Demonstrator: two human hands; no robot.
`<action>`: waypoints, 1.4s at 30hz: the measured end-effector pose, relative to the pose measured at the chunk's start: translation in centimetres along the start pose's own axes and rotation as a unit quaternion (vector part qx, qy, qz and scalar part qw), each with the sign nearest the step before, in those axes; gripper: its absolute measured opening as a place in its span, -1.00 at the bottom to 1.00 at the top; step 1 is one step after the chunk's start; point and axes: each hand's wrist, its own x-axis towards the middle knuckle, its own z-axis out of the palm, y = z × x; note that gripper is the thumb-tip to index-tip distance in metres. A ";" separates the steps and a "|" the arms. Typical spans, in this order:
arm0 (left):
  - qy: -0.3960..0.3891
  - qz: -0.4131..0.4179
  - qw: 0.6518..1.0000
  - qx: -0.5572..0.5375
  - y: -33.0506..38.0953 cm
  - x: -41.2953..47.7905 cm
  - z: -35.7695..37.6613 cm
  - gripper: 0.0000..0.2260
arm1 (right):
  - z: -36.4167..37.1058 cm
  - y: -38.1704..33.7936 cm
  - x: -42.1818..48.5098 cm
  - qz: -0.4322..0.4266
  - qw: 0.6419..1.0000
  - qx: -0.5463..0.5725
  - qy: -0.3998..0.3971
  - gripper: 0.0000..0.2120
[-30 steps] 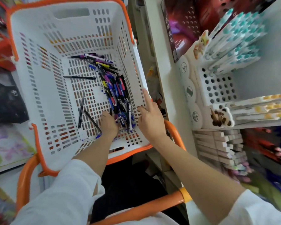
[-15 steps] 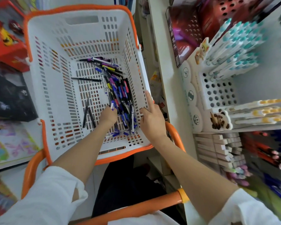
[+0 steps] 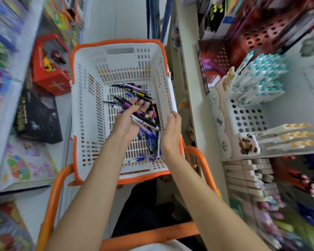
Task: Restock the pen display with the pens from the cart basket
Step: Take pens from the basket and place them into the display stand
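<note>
While palm-up over basket (image 3: 88,98), L hand (image 3: 126,124) grip round purple, blue & black pens (image 3: 145,121); R hand (image 3: 171,132) grip slack, empty.

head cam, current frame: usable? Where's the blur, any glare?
Head view: centre is sharp, the basket and the pens in the left hand read cleanly; the side shelves and lower right corner smear with motion blur; wide-angle lens bends the shelf upright; light even, no glare.
</note>
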 end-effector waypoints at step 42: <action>-0.372 -0.194 0.863 0.280 2.3 -6.6 4.0 -0.62 | -3.6 -12.0 2.8 -0.063 0.926 -0.161 -0.336 -0.86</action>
